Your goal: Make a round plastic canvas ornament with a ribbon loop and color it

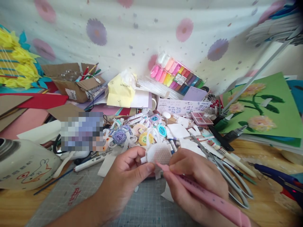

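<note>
Two hands, both busy: the left hand (125,176) has one small white piece (162,154) pinched by its left edge, the right hand (197,175) is wrapped round one pink pen (208,195) — tip right at the piece's face. One pair of metal scissors (227,176) sits just right of the grip, one blue glue gun (276,176) further right. A craft pile (134,132) crowds the far side; most bare room's on the gridded grey mat (142,208) below. The piece is rounded, dimpled, pink-tinted — the pen's smooth.
</note>
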